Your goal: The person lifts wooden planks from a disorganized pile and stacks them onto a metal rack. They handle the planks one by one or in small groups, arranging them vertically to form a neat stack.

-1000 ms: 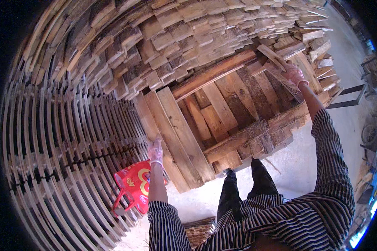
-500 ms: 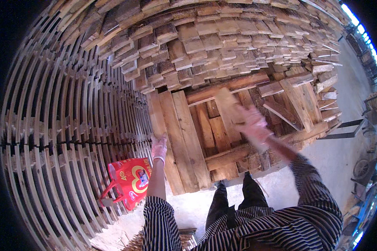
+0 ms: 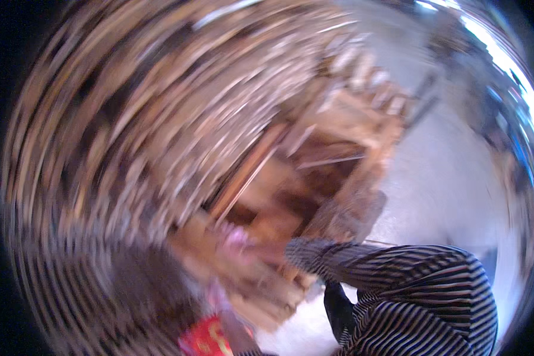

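Note:
Motion smears the whole view. My right hand [image 3: 236,240], in a pale pink glove, reaches across to the left over several wooden boards [image 3: 264,299] laid side by side. My left hand [image 3: 218,296], gloved alike, is low by the outer edge of those boards, near a red bag [image 3: 204,339]. Blur hides the fingers of both hands, and whether either grips a board cannot be made out. A reddish timber beam [image 3: 249,172] borders the far side of the open wooden framework, whose inside is dark with loose boards.
A large stack of wood pieces [image 3: 219,83] rises beyond the framework. Rows of stacked slats [image 3: 59,291] stand at the left. Pale floor [image 3: 439,184] stretches to the right, with a dark bar [image 3: 418,104] jutting from the framework's far right corner.
The view has swung to the right, so the framework appears rotated and lower left. My right hand has moved left from the framework's middle to the side-by-side boards, near my left hand.

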The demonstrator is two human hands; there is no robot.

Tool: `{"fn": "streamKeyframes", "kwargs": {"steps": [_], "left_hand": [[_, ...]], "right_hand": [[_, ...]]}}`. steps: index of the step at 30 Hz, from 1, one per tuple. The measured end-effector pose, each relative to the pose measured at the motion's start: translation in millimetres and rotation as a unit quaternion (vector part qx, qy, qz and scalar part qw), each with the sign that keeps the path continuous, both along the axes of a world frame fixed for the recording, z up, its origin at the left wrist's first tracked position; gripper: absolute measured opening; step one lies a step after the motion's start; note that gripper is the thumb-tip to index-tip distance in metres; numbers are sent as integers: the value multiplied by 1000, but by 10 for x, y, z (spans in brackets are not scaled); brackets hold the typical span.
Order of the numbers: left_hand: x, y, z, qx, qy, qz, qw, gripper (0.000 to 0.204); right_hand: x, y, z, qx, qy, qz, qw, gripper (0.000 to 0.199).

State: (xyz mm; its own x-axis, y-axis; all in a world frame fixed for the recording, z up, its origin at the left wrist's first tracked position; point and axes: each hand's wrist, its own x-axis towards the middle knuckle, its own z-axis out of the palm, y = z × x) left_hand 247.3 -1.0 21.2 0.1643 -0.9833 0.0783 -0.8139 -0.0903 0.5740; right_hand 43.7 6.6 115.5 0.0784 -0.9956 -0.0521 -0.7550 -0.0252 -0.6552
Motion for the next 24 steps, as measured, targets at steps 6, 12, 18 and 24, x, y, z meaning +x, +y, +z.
{"fn": "streamKeyframes", "kwargs": {"steps": [6, 12, 18, 24], "left_hand": [[-1549, 130, 702, -125, 59, -245, 960, 91], [-2817, 583, 1256, -122, 88, -454, 878, 90], [-3859, 985, 1769, -134, 61, -535, 832, 88], [-4563, 1024, 2007, -158, 21, -548, 821, 87]], "right_hand": [[-233, 420, 160, 27, -97, -5, 995, 79], [-1439, 1277, 116, 97, -118, -79, 985, 79], [-2287, 2567, 373, 163, -146, -166, 962, 79], [-3279, 3003, 398, 159, -134, -257, 944, 79]]}}
